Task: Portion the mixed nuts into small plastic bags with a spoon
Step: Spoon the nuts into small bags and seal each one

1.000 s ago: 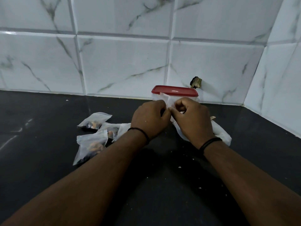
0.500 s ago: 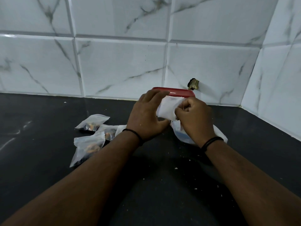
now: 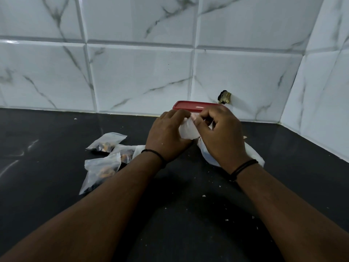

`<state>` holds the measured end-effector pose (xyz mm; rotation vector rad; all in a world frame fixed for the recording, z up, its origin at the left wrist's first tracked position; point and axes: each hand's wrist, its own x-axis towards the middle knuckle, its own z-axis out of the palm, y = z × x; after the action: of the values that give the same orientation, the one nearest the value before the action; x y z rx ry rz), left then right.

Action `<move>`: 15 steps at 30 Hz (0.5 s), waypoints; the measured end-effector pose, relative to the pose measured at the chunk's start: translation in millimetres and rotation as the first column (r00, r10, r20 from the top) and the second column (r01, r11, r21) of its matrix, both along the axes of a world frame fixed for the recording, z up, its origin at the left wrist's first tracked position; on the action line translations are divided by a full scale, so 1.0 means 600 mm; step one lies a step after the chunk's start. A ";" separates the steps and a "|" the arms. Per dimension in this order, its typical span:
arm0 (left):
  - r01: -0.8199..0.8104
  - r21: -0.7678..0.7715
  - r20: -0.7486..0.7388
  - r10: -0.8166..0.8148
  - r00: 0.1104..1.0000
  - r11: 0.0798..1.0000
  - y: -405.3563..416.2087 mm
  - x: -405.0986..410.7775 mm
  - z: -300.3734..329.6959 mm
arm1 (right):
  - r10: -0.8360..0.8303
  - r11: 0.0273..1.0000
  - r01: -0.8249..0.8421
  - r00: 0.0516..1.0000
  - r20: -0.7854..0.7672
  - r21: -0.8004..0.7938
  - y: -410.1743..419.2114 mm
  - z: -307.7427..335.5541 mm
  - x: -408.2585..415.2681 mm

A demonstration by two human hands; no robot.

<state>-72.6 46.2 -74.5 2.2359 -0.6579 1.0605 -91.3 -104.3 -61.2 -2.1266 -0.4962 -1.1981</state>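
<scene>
While both hands work, head view:
left hand (image 3: 166, 137): pinches bag (image 3: 188, 130) in front of red lid (image 3: 196, 106)
right hand (image 3: 221, 137): pinches bag top
filled bags (image 3: 103, 165): on counter (image 3: 56, 186), left of lid

Container (image 3: 196, 106) body hidden behind hands.

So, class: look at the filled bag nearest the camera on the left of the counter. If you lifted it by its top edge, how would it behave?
The nearest filled bag would probably flop: its thin clear film already lies crumpled. The nuts sit bunched at one end, so that end would likely sag and swing. It looks light, and perhaps slippery on the dark counter.
</scene>
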 end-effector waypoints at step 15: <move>0.134 -0.183 -0.162 -0.164 0.973 0.974 0.000 -0.017 0.001 | 0.259 0.954 -0.290 0.925 -0.279 -0.076 -0.005 0.007 -0.009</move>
<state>-82.7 46.5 -73.9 2.0675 -0.6230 0.8026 -96.8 -107.2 -57.0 -2.1843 -0.7279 -0.7280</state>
